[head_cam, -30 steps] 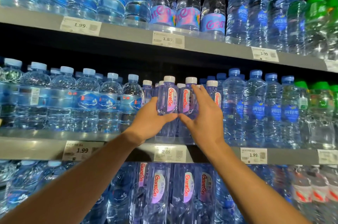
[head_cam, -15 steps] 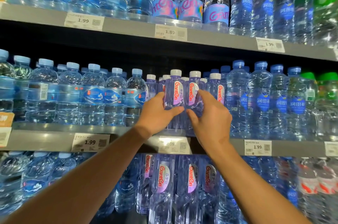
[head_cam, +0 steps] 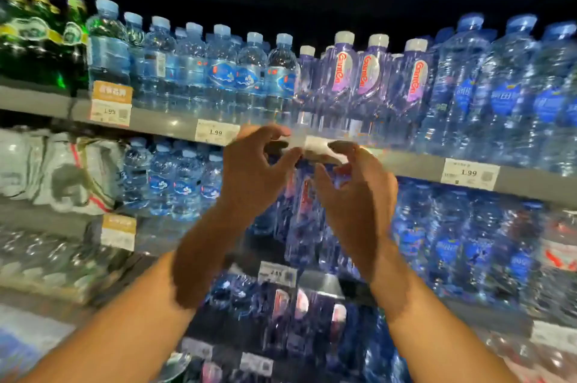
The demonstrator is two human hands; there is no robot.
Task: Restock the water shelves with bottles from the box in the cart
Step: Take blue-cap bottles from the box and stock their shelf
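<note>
Purple Ganten bottles [head_cam: 368,76] with white caps stand upright in a row on the middle shelf [head_cam: 406,164]. My left hand [head_cam: 253,170] and my right hand [head_cam: 356,195] hover below them, in front of the shelf edge. Both hands are empty, with fingers curled and apart. They touch no bottle. More Ganten bottles [head_cam: 306,207] fill the shelf below, partly hidden behind my hands. The box and cart are out of view.
Light-blue bottles [head_cam: 224,73] stand left of the Ganten row, and larger blue bottles [head_cam: 499,95] stand to the right. Green bottles [head_cam: 37,39] sit far left. White wrapped packs [head_cam: 56,170] lie lower left. Price tags [head_cam: 468,173] line the shelf edges.
Both hands have let go of the two Ganten bottles and dropped below the shelf edge. The view has tilted down and swung left, with motion blur.
</note>
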